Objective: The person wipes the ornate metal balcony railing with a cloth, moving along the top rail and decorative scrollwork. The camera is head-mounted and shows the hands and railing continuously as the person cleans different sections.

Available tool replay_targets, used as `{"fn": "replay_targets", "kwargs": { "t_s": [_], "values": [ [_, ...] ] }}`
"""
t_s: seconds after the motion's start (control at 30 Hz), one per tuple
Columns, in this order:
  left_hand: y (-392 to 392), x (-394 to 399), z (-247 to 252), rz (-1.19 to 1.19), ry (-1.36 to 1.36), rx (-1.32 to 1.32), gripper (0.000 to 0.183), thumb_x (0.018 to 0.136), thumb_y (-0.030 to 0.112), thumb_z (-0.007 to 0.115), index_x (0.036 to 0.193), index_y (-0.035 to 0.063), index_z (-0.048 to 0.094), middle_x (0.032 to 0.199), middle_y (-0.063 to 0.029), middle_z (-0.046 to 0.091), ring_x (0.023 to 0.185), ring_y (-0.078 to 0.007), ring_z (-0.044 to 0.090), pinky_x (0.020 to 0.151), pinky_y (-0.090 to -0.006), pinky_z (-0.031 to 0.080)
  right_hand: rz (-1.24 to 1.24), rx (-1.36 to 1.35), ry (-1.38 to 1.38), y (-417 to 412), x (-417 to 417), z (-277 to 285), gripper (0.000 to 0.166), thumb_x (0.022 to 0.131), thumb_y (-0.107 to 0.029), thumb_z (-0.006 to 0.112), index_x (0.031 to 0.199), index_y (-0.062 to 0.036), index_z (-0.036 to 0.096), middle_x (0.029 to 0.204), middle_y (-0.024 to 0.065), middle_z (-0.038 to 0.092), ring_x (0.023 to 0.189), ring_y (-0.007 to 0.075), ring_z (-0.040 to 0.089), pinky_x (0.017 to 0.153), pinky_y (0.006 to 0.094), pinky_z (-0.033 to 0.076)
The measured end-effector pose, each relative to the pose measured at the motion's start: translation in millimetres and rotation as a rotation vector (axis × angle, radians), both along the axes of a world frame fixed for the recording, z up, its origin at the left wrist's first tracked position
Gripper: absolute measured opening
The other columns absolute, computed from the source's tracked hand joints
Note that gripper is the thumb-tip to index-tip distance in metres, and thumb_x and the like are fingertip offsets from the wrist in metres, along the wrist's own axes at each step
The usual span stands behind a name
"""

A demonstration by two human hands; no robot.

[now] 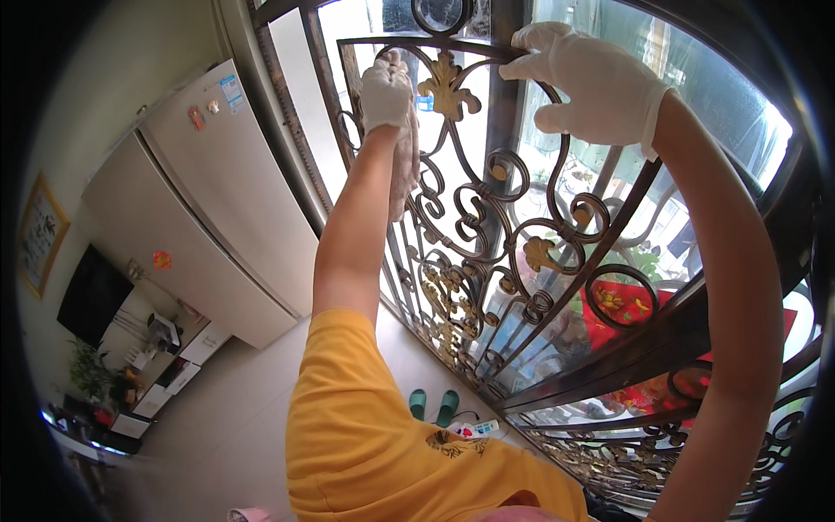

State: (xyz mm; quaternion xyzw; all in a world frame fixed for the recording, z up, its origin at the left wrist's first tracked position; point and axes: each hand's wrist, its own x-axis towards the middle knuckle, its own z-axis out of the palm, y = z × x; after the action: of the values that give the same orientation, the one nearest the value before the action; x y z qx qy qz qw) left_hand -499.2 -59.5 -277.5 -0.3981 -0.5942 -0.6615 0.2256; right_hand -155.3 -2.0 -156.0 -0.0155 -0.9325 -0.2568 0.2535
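Observation:
Both my hands wear white gloves. My left hand [386, 93], arm stretched out, presses a greyish-pink cloth [406, 166] against the upper left of a wrought-iron grille [479, 190]. The cloth hangs down below the glove. At the upper right, my right hand [590, 88] holds the grille's top rail and scrollwork, fingers over the rail and thumb apart beneath them. Between the two hands sits a gold leaf ornament [447, 88]. The grille is dark metal with scrolls and gold leaves; the ends of my left fingers are partly hidden by the cloth.
A tall refrigerator [215, 169] stands left of the grille. Green slippers [447, 408] and a power strip [486, 427] lie on the tiled floor near its base. Glass and a red floral cloth [613, 313] show behind the ironwork. A television [94, 293] and low cabinet [205, 342] are farther left.

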Motion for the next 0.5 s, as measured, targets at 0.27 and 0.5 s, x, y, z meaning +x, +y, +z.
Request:
{"fn": "replay_targets", "kwargs": {
  "t_s": [0.27,0.5],
  "values": [
    [-15,12,-10,0.326,0.519,-0.261,0.028,0.101,0.012,0.057,0.127,0.0087,0.066,0.109,-0.0215,0.062,0.096,-0.0396,0.064,0.084,-0.0473,0.052,-0.019,-0.028,-0.025,4,6,0,0.059,0.079,-0.017,0.075,0.137,-0.0105,0.067,0.152,0.0155,0.051,0.136,0.0295,0.055,0.114,0.0405,0.046],
    [15,-8,-30,0.471,0.179,-0.232,0.025,0.1,0.023,0.057,0.102,0.0006,0.066,0.096,-0.0239,0.069,0.086,-0.0406,0.069,0.078,-0.0497,0.055,-0.043,-0.032,-0.044,-11,8,3,0.058,0.078,-0.018,0.071,0.135,-0.0079,0.069,0.154,0.0165,0.049,0.141,0.0293,0.049,0.116,0.0415,0.044]
  ]
}}
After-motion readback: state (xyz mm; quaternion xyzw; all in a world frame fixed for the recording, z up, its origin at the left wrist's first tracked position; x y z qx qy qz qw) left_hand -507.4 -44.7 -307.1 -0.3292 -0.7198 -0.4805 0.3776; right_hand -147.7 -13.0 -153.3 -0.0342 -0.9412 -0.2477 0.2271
